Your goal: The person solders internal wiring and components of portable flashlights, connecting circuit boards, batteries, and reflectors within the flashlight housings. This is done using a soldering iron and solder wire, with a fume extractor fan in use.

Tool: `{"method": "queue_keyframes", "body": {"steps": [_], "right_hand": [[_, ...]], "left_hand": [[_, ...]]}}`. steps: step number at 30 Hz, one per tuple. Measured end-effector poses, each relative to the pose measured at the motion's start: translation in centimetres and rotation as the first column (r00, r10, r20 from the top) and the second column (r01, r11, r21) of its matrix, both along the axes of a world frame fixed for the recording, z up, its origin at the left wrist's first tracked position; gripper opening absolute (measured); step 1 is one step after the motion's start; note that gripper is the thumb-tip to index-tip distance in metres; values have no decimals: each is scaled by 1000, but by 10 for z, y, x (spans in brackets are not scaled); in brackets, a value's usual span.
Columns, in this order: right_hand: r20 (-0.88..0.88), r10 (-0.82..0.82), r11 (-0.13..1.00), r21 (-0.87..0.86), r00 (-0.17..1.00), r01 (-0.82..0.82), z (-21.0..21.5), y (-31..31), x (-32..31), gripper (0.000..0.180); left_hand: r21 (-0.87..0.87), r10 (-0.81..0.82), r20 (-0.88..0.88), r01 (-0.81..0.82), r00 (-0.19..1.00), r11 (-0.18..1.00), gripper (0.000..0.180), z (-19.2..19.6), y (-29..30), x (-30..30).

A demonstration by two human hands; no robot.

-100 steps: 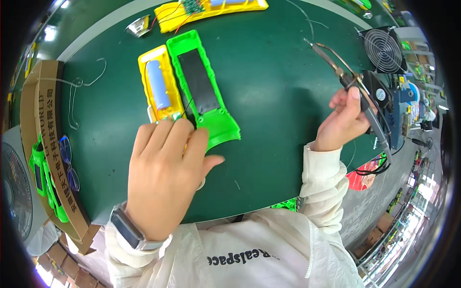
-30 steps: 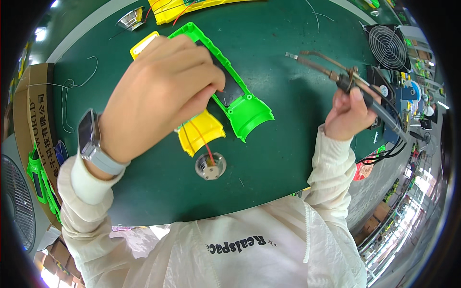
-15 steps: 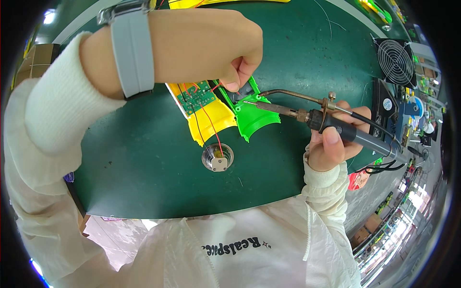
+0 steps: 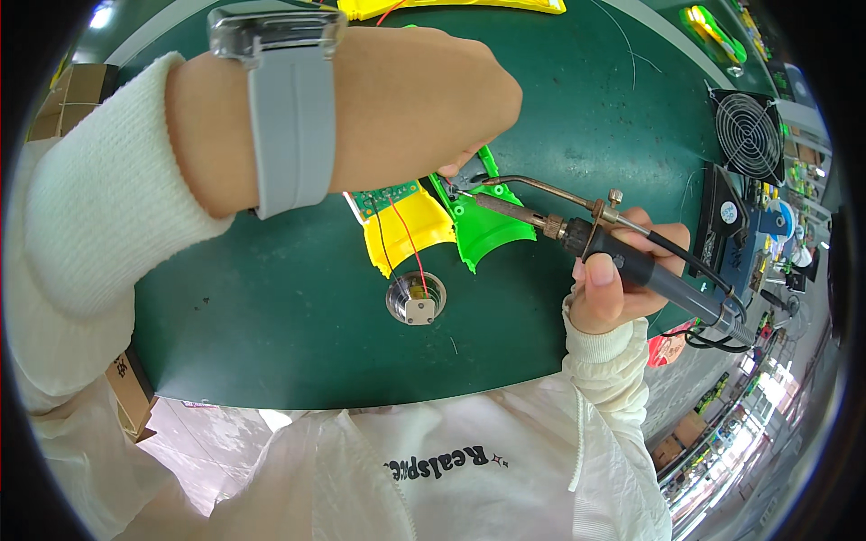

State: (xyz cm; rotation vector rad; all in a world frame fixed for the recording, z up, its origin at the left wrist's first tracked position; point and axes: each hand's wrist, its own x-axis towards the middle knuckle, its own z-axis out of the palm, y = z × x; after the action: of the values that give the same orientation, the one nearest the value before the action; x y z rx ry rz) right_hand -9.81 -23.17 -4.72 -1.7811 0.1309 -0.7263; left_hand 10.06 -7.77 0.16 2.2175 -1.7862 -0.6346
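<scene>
My right hand [image 4: 622, 279] grips a soldering iron [image 4: 649, 270] with a thin metal tube clamped along it. The iron's tip reaches into the green plastic shell half [image 4: 487, 225], close to my left fingertips. Bent down over that shell, my left hand [image 4: 442, 104] is closed; its palm hides most of the fingers. Half a second ago they pinched a red wire, now hidden. A yellow shell half [image 4: 406, 230] lies alongside, holding a green circuit board [image 4: 386, 196] partly covered by my left hand. Red and black wires lead from it to a round shiny metal part [image 4: 419, 311].
A black fan with a wire guard [image 4: 749, 131] stands at the far right, with a dark box [image 4: 726, 212] nearer. Yellow shells [image 4: 469, 7] lie at the back edge. A cardboard box [image 4: 131, 388] is at the left, below the green tabletop [image 4: 271, 334].
My left hand and forearm have shifted right and nearer, covering more of the board and the fingertips. The iron's tip has stayed in the green shell, closer to the left fingers.
</scene>
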Motion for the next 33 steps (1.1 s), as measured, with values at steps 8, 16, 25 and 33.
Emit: {"method": "queue_keyframes", "body": {"steps": [8, 16, 25, 33], "right_hand": [[-19, 10, 999, -46, 1000, -11, -1, 2, 0, 43], [-11, -6, 999, -35, 1000, 6, -2, 0, 0, 43], [-57, -2, 1000, 13, 998, 3, 0, 2, 1, 43], [-71, -11, 999, 39, 997, 14, 2, 4, 2, 41]], "left_hand": [[17, -52, 88, 51, 995, 999, 12, 2, -7, 2], [76, -69, 122, 60, 990, 995, 9, 4, -11, -1], [75, -68, 77, 62, 995, 995, 9, 10, -12, -1], [75, -61, 103, 54, 993, 996, 9, 13, -13, -3]]}}
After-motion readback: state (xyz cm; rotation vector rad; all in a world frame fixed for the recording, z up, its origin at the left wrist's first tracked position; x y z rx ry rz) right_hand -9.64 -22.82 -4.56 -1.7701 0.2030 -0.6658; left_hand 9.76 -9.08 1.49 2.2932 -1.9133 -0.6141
